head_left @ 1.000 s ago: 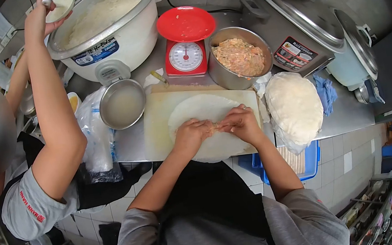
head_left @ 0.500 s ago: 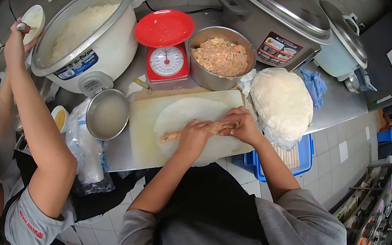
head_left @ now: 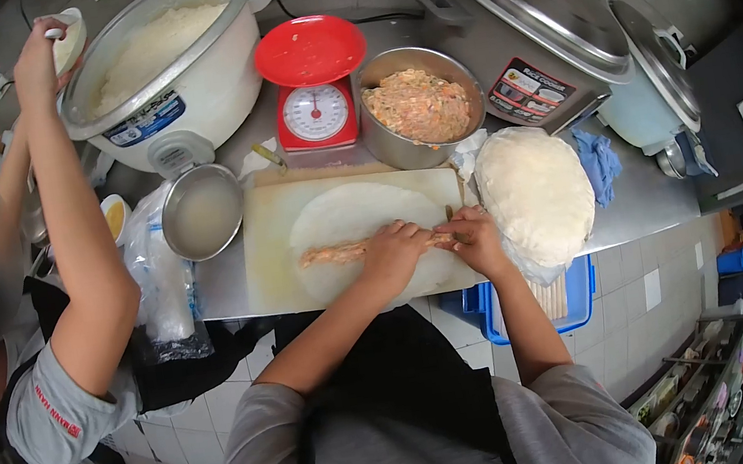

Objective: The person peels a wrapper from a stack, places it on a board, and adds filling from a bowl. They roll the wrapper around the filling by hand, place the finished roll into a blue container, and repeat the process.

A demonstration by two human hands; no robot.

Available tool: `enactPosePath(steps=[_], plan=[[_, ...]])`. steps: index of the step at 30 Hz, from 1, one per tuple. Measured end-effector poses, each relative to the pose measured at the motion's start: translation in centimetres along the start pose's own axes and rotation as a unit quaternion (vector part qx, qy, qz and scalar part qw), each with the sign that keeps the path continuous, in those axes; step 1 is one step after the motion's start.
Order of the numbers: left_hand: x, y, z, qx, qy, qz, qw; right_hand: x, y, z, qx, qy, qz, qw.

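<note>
A long strip of minced filling (head_left: pixel 329 254) lies across a round white wrapper (head_left: pixel 359 207) on a cutting board (head_left: pixel 263 238). My left hand (head_left: pixel 397 257) is curled over the middle of the strip, its fingers pressed onto the filling. At the strip's right end, my right hand (head_left: pixel 475 238) pinches the filling with thumb and fingers. Both fingertips are close together, and part of the filling is hidden under them. A stack of round wrappers (head_left: pixel 537 194) stands just right of my right hand.
Behind the board are a red scale (head_left: pixel 315 112), a metal pot of filling (head_left: pixel 420 106) and a rice cooker (head_left: pixel 534 38). Left sit a bowl of cloudy liquid (head_left: pixel 203 213) and an open cooker of rice (head_left: pixel 167 61). A co-worker's arm (head_left: pixel 72 198) reaches up there.
My left hand has slid right along the strip, uncovering more filling at its left. My right hand has shifted slightly right. The co-worker's raised hand has moved a little.
</note>
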State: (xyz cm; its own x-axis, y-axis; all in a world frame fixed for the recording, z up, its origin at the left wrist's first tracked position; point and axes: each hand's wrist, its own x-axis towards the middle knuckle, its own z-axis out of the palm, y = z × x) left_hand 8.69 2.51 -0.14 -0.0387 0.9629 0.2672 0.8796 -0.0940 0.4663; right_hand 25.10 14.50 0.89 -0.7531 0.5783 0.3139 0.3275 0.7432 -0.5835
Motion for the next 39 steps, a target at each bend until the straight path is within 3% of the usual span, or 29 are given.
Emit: enactPosePath(steps=[4, 12, 19, 22, 25, 28, 34, 39], plan=[[-2.8, -2.2, -2.3, 0.034, 0.053, -0.032, 0.998, 0.1, -0.2, -0.4, 0.019, -0.02, 0.012, 1.0], [-8.0, -7.5, -8.8, -0.047, 0.001, -0.086, 0.995, -0.2, 0.4, -0.1, 0.018, -0.02, 0.007, 1.0], [-9.0, -7.8, -9.6, -0.128, 0.077, -0.096, 0.984, -0.2, -0.1, -0.8, 0.021, -0.018, 0.002, 1.0], [-9.7, -9.5, -9.8, -0.114, 0.014, -0.094, 0.989, -0.5, 0.7, -0.4, 0.022, -0.024, 0.003, 0.999], [-9.9, -9.5, -10.1, -0.117, 0.014, -0.092, 0.989, -0.1, -1.1, -1.2, 0.031, -0.015, 0.022, 0.999], [-9.7, -8.2, -10.7, -0.142, 0.09, -0.134, 0.977, -0.1, -1.4, -1.3, 0.048, -0.003, 0.017, 0.999], [-10.5, -10.9, -9.6, -0.198, 0.023, -0.172, 0.965, -0.3, 0.7, 0.2, 0.051, 0.017, -0.007, 0.999], [-9.0, -9.2, -10.4, -0.121, 0.083, -0.091, 0.985, 0.3, -1.8, -1.0, 0.055, 0.0, 0.036, 0.998]])
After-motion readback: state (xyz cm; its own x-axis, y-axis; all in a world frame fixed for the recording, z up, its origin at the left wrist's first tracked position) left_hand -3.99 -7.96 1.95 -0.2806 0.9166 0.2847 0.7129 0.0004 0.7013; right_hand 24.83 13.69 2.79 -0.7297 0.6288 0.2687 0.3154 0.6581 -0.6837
